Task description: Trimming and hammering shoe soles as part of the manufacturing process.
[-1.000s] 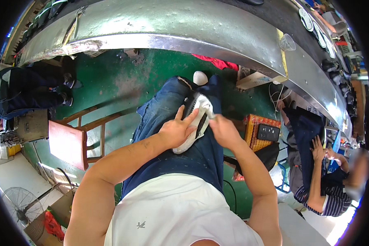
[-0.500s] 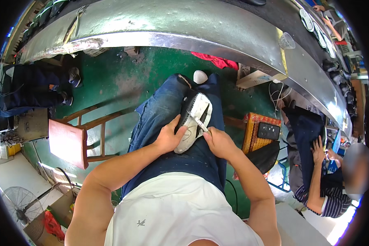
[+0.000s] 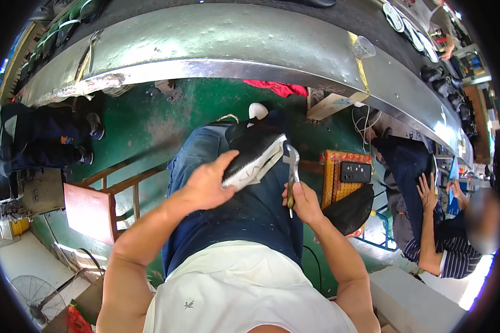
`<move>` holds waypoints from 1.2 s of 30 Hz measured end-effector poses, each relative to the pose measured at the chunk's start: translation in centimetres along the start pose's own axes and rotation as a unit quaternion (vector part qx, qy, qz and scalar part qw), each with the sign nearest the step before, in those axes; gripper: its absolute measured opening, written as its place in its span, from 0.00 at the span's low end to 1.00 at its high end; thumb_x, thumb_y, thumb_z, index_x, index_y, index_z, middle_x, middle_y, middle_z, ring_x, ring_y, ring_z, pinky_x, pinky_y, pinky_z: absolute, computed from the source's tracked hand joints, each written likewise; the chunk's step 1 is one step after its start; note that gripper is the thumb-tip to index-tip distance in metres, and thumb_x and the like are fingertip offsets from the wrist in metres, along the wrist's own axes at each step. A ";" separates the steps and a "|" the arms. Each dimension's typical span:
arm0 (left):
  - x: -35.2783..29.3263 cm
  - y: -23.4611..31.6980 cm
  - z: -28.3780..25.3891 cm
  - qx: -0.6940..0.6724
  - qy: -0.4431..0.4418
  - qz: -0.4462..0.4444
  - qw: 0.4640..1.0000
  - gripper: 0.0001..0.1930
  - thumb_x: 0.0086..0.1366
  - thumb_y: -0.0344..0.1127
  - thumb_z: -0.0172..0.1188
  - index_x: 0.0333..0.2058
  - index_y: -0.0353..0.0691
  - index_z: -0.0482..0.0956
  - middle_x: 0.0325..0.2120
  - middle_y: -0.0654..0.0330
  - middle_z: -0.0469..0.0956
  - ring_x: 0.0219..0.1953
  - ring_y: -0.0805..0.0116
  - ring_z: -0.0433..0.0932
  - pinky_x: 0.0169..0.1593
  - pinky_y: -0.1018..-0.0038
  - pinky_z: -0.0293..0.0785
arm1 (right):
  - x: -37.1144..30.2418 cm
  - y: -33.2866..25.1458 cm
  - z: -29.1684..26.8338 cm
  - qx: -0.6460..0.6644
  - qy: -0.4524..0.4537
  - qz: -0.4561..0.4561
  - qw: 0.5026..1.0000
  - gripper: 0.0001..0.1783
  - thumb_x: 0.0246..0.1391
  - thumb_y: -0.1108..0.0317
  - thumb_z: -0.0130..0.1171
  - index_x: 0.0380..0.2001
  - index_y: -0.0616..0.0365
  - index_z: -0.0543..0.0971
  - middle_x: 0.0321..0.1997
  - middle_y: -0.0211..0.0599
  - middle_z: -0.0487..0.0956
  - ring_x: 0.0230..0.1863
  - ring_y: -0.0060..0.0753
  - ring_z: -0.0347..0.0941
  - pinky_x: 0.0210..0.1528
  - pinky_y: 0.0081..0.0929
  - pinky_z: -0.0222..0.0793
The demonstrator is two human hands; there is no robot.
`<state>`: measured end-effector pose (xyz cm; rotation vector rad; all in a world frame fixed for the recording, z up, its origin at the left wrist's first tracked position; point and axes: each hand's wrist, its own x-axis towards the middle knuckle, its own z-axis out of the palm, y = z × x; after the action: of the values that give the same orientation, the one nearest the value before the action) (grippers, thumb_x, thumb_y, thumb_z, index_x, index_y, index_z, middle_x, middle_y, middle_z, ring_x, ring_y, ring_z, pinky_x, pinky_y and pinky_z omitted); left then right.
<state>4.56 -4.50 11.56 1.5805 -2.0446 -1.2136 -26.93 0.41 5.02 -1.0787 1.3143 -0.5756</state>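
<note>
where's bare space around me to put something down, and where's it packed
The reddish stool seat looks bare, as does most of the green floor between it, the metal bench and your jeans. Crowded: over the jeans, your left hand grips a shoe, your right hand a metal tool; the woven-topped stool bears a phone.

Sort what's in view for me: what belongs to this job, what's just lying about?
Seemingly in the job:
black shoe, held by left hand
metal tool, held by right hand

Apparently just lying about:
black phone
red cloth
clear cup
</note>
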 end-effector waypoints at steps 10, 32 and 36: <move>8.1 5.8 -5.8 -0.219 0.091 0.067 0.969 0.25 0.58 0.43 0.76 0.46 0.33 0.77 0.40 0.55 0.83 0.38 0.66 0.82 0.46 0.70 0.79 | -2.7 -0.8 -1.5 -0.013 -0.003 0.024 1.000 0.17 0.68 0.62 0.53 0.50 0.66 0.75 0.36 0.33 0.79 0.33 0.24 0.77 0.37 0.24 0.72; 5.9 -5.4 12.2 -0.197 0.089 -0.039 0.976 0.29 0.81 0.48 0.34 0.63 0.26 0.67 0.60 0.35 0.71 0.65 0.40 0.69 0.69 0.59 0.61 | 1.5 -13.3 -2.8 -0.470 -0.238 0.049 0.849 0.23 0.61 0.67 0.58 0.55 0.71 0.72 0.52 0.65 0.78 0.56 0.67 0.74 0.59 0.52 0.69; 6.0 -5.4 12.3 -0.174 0.097 -0.044 0.979 0.29 0.81 0.47 0.34 0.62 0.25 0.67 0.58 0.34 0.72 0.64 0.39 0.70 0.69 0.58 0.62 | 4.4 -15.1 -3.4 -0.508 -0.301 0.039 0.806 0.20 0.62 0.60 0.58 0.46 0.70 0.77 0.44 0.61 0.81 0.50 0.64 0.77 0.54 0.49 0.72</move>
<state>-2.25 -4.73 -1.53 1.5599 -1.5589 -1.3059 -25.74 -10.87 16.40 -1.8541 1.0398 0.6305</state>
